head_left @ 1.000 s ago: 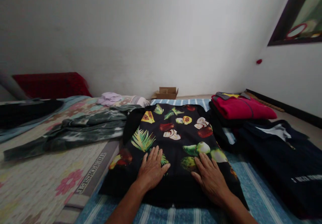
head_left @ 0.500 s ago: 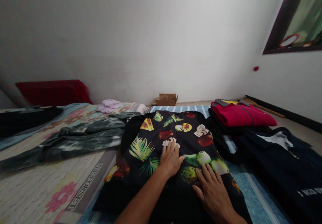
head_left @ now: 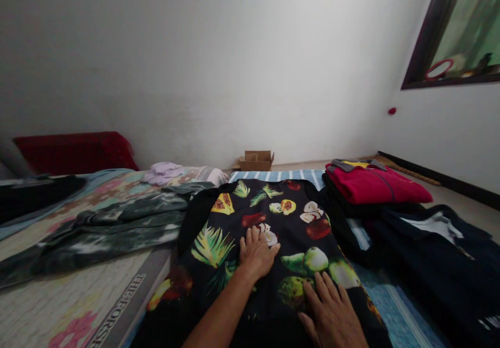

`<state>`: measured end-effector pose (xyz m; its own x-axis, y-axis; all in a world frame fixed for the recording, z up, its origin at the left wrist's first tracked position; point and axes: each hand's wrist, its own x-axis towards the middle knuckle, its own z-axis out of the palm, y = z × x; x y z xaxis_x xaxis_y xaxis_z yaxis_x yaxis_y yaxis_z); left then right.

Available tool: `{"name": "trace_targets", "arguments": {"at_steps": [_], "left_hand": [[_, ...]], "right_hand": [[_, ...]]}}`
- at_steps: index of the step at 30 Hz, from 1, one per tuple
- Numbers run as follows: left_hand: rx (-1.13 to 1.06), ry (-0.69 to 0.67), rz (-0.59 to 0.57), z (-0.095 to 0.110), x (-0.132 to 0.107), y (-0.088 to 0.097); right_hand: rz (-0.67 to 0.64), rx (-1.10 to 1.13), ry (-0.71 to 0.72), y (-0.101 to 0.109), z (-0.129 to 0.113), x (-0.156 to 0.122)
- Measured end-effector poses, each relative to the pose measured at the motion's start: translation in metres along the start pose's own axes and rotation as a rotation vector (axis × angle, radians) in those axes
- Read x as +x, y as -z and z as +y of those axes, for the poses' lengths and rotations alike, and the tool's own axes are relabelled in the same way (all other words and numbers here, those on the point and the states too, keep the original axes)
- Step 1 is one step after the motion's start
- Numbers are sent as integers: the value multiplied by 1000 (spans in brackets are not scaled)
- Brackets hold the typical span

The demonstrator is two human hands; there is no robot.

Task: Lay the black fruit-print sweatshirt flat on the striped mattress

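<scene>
A black top with a bright fruit-and-leaf print (head_left: 287, 223) lies spread out before me, its sleeves plain black. Flat on the middle of its printed front rests my left hand (head_left: 258, 254), fingers stretched out beside a coconut motif. My right hand (head_left: 330, 306) presses lower on the same top, near the green fruit print, with its fingers spread. Neither hand grips any cloth that I can see. The lower hem is dark and hard to make out behind my forearms.
Grey-green tie-dyed trousers (head_left: 136, 218) lie to the left on the floral bedding (head_left: 113, 270). At the right are a folded pink garment (head_left: 386, 184) on a dark pile and a navy top (head_left: 425, 270). A small cardboard box (head_left: 257, 161) stands by the wall.
The view has tilted up slightly, so everything sits a little lower. My left hand stays at about the same place on the top; my right hand also remains flat on it.
</scene>
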<state>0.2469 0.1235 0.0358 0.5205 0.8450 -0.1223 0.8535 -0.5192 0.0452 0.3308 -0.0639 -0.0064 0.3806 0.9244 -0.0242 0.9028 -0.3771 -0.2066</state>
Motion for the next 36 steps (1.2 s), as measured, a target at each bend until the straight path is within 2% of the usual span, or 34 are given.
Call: {"name": "trace_targets", "arguments": {"at_steps": [2, 4, 6, 8, 11, 14, 18, 23, 26, 29, 32, 36], "left_hand": [[-18, -60, 7, 10, 13, 5], [-33, -75, 15, 16, 29, 5], [-38, -75, 45, 19, 45, 2], [-33, -74, 64, 17, 57, -5], [-19, -73, 65, 10, 65, -18], [-11, -93, 90, 4, 65, -27], [-34, -80, 82, 1, 69, -28], [-45, 26, 71, -2, 88, -24], [-27, 102, 130, 5, 99, -21], [-5, 22, 219, 20, 112, -18], [-22, -88, 202, 32, 132, -16], [-39, -17, 127, 20, 163, -15]], "right_hand": [[-22, 1, 18, 16, -7, 6], [11, 11, 72, 35, -16, 20], [45, 16, 130, 50, -23, 43], [31, 6, 154, 55, -25, 73], [18, -2, 140, 41, -17, 118], [19, 13, 99, 13, -4, 142], [62, 25, 64, -6, 4, 145], [42, 30, 46, -2, 1, 143], [49, 31, 50, -2, 1, 145], [49, 29, 46, -5, 1, 146], [48, 41, 49, -6, 1, 147], [40, 65, 40, -5, 1, 147]]}}
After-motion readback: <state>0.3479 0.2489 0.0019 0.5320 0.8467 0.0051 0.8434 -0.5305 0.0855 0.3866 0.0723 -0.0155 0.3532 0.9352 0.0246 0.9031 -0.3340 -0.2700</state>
